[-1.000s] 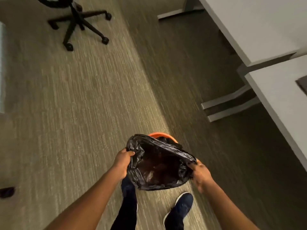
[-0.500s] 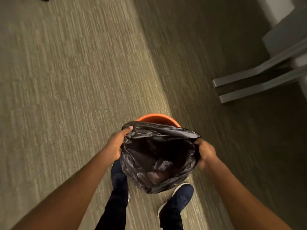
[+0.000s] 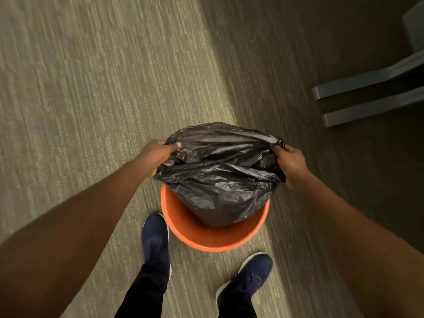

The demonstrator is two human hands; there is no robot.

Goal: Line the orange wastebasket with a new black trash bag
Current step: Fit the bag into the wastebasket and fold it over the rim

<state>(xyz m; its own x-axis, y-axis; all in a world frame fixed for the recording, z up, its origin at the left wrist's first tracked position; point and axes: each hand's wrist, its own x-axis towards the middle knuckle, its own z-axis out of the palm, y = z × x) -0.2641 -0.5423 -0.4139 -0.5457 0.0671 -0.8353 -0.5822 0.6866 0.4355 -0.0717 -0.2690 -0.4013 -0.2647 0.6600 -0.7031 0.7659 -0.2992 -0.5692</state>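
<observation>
While pinched by both hands' fingers (image 3: 171, 146), black trash bag (image 3: 220, 180) (bottom inside orange wastebasket (image 3: 206, 239)).

bag (image 3: 220, 180) mouth now pulled flat, not gaping | bottom now dips into bin (image 3: 195, 232) | bin's near rim now showing | view tilted further down
</observation>
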